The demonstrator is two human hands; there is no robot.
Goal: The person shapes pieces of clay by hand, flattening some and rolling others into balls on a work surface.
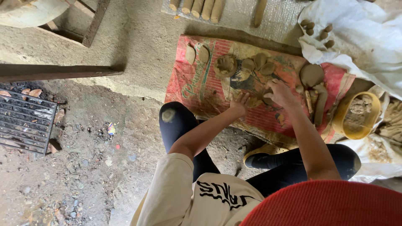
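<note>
a: item one, left hand [239, 101]: released, fingers spread flat on the red sack mat [197, 86] near its front edge.
b: item two, right hand [281, 93]: clenched on a clay lump [268, 98] mid-mat. step judged: shaping; next calls for steady pinching.

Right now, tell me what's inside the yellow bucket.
The yellow bucket holds lumpy brown clay, filling most of it. Whatever lies beneath the clay, and the bucket's bottom, is hidden.

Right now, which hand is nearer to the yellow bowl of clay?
Right. The right hand works on the red mat, a short way left of the yellow bowl. The left hand rests farther left, beyond the right one.
</note>
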